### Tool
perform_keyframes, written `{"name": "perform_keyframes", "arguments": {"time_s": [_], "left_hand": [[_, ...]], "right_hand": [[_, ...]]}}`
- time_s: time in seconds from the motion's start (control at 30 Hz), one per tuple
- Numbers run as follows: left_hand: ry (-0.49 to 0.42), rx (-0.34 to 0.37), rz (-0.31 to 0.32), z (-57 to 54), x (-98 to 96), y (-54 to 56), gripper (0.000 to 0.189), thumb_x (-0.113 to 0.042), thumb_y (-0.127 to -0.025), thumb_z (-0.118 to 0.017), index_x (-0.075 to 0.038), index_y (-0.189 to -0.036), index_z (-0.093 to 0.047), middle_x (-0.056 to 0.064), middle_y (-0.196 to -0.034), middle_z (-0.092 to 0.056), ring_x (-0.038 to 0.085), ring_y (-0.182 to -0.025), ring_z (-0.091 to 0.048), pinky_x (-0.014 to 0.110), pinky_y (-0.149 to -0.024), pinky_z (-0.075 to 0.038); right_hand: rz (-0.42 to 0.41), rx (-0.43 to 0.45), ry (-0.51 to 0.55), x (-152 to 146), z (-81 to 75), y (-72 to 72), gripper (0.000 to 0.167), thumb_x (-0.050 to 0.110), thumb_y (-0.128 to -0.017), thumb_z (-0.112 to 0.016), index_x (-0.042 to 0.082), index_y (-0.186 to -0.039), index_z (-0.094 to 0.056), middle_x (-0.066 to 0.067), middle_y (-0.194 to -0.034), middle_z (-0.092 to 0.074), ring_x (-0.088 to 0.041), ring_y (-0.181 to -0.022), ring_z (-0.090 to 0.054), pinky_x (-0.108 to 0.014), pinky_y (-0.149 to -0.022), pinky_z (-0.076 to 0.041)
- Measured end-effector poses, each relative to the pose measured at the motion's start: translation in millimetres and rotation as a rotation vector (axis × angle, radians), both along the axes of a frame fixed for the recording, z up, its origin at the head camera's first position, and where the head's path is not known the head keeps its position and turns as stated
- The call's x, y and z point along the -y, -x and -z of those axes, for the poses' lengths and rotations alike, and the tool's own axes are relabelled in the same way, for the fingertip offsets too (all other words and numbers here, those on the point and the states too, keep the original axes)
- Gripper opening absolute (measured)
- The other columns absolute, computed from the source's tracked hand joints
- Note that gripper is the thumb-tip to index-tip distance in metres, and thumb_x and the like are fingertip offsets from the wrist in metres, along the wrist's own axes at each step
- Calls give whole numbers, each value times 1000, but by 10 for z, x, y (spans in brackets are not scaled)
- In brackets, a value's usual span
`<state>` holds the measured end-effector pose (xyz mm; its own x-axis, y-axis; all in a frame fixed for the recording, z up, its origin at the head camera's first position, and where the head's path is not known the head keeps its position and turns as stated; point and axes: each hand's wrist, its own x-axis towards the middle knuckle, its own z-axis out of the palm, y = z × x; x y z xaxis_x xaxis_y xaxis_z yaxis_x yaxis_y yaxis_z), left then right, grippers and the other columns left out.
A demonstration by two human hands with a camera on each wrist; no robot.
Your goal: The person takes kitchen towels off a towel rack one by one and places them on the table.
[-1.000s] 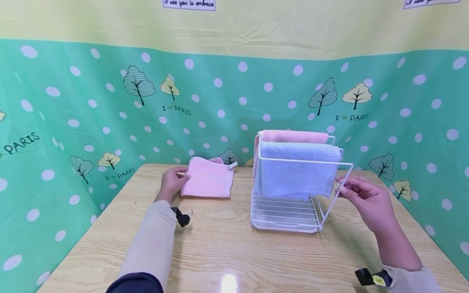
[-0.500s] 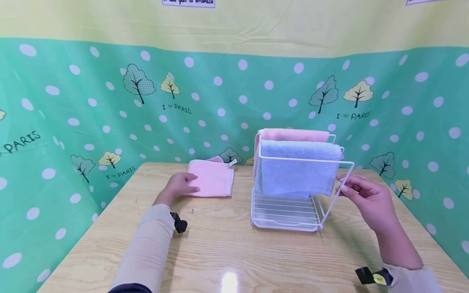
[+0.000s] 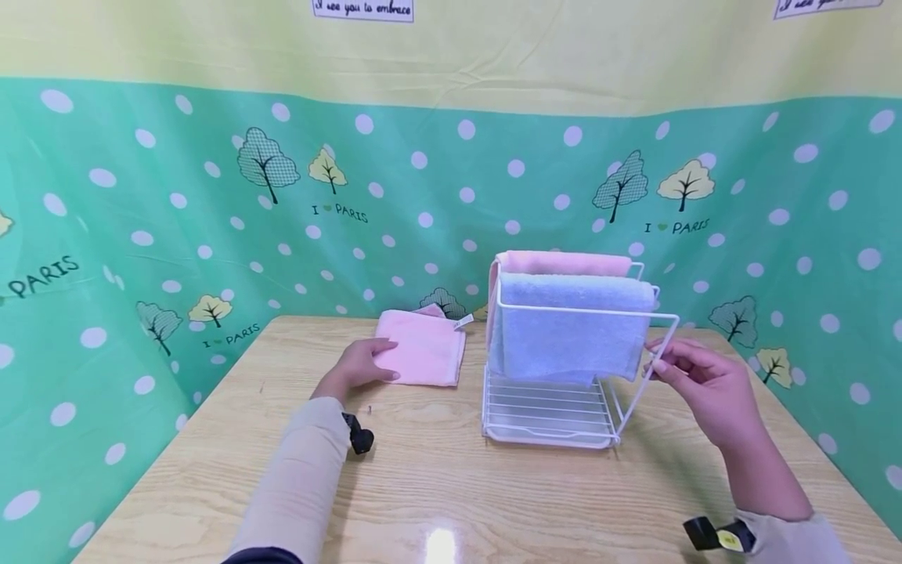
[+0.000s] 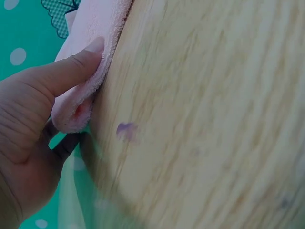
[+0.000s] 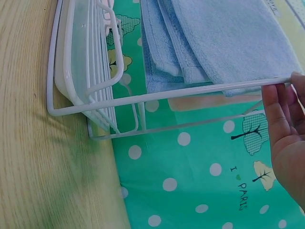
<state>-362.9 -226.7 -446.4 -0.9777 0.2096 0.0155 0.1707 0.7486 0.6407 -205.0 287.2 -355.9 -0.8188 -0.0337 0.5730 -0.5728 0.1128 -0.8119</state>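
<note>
A folded pink towel (image 3: 421, 348) with a small white tag lies at the table's back left. My left hand (image 3: 362, 364) grips its left end. In the left wrist view the thumb (image 4: 71, 71) presses on the folded edge, while the other fingers are mostly hidden behind the towel. My right hand (image 3: 712, 384) pinches the slanted side bar of a white wire rack (image 3: 557, 431) at the right. Over the rack's front rail hangs a blue towel (image 3: 578, 333), and behind it another pink towel (image 3: 564, 262). The right wrist view shows the fingers (image 5: 276, 114) at the white bar.
The wooden table (image 3: 437, 486) reaches back to a green dotted curtain (image 3: 395, 204), which also runs along both sides. A shallow tray with wires across it forms the rack's base. A small mark (image 4: 126, 131) shows on the tabletop near the left hand.
The left hand has gone from the towel's left edge to further over it, and the folded pink towel has slid slightly right. The right hand and the rack have stayed in place.
</note>
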Motion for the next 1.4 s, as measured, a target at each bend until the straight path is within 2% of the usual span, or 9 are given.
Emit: {"name": "perform_keyframes", "arguments": {"time_s": [0.27, 0.5, 0.67, 0.93, 1.2, 1.4], "left_hand": [[-66, -43, -9, 51, -37, -8, 69, -23, -77, -84, -7, -138, -56, 16, -148, -44, 38, -138, -35, 50, -114, -26], [-146, -88, -81, 83, -2, -29, 64, -22, -74, -87, -5, -130, -62, 15, -143, -50, 36, -135, -40, 48, -112, -30], [-182, -95, -110, 34, 1, -84, 58, -19, -73, -87, -5, -125, -65, 17, -139, -53, 37, -133, -42, 49, -111, -32], [-180, -86, -132, -66, -1, -142, 57, -21, -73, -87, -9, -125, -66, 17, -140, -50, 38, -134, -40, 51, -111, -30], [-161, -137, -89, -195, -51, -235, 56, -20, -74, -86, -6, -124, -66, 19, -138, -52, 39, -132, -42, 53, -108, -35], [-168, -169, -61, -251, -82, -296, 54, -20, -76, -85, -5, -124, -66, 18, -136, -54, 38, -130, -44, 54, -103, -41]], "right_hand": [[9, 5, -13, 1, 3, -4, 19, -12, -90, -60, -16, -109, -63, -4, -105, -68, -10, -85, -67, -21, -74, -56], [1, -2, -3, 1, 18, -4, 19, -12, -90, -59, -15, -109, -64, -8, -105, -68, -11, -84, -67, -21, -74, -56], [6, -4, -12, 5, 22, -3, 19, -12, -91, -59, -14, -109, -64, -7, -105, -67, -11, -84, -67, -21, -74, -56], [3, -16, -14, 5, 22, 1, 19, -13, -91, -58, -15, -109, -63, -5, -104, -67, -11, -84, -67, -21, -74, -56], [17, -14, -24, 0, 18, 8, 19, -12, -91, -59, -15, -109, -64, -5, -104, -67, -11, -84, -67, -21, -74, -56], [30, -9, -35, 0, 17, 9, 20, -11, -91, -59, -14, -110, -64, -7, -104, -67, -11, -84, -67, -22, -73, -56]]}}
